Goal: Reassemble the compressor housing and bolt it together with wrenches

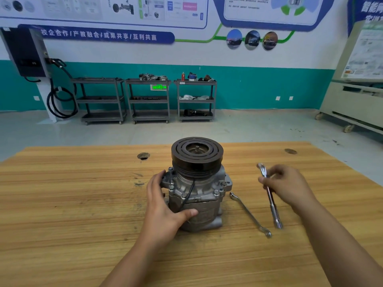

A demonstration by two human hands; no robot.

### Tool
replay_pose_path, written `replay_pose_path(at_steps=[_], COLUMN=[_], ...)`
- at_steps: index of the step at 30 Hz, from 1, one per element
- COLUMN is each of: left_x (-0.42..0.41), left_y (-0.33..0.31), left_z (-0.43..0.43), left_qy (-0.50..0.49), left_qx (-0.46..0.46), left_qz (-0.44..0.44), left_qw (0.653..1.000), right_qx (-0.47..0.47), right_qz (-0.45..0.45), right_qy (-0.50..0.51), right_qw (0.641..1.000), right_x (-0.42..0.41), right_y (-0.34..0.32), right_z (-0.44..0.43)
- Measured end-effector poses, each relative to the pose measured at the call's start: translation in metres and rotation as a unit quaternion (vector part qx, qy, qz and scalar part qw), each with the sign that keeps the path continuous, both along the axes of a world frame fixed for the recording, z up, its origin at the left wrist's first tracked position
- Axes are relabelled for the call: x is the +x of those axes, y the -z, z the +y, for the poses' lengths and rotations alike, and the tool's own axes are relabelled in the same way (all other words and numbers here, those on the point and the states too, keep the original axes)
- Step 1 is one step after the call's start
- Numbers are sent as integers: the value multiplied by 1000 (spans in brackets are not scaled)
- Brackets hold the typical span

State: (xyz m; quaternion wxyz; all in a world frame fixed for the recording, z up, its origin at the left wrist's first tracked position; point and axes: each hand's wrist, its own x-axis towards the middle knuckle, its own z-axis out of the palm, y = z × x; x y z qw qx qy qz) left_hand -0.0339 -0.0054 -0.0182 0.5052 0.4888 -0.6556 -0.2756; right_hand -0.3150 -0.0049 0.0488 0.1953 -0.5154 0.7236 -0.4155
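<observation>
The grey metal compressor (199,189) stands upright in the middle of the wooden table (83,204), its dark grooved pulley (196,154) on top and several bolts around its flange. My left hand (165,206) wraps around the housing's left side, thumb across the front. My right hand (288,183) pinches a shiny ratchet wrench (271,201) near its head, the handle slanting down toward the table. A thin combination wrench (249,214) lies flat on the table between the compressor and the ratchet.
Two dark round holes mark the tabletop, one at the back left (143,155) and one at the back right (290,151). Beyond the table, three grey shelf carts (148,100) stand against the teal wall, and a beige cabinet on wheels (356,104) stands at the right.
</observation>
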Motion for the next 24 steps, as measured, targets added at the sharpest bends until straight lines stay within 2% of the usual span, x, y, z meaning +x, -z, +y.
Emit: replay_pose_path(at_steps=[2,6,10,17,22,24], left_x=[0,1,1,0,-1,0], left_y=[0,0,0,-2,-6,-5], left_z=[0,2,2,2,6,14], left_qy=[4,6,4,12,7,12], left_qx=[5,13,13,21,25,32], left_qz=[1,6,10,21,6,5], left_qw=[1000,1000,1000,999,1000,999], right_qx=[47,77,114,114,141,106], right_qz=[57,122,132,118,126,117], right_qy=[31,72,95,100,66,50], right_qw=[997,987,980,981,980,986], right_x=[-7,-7,-4,-1,-1,2], right_y=[26,58,72,78,71,52], right_z=[-4,-8,-14,-16,-3,14])
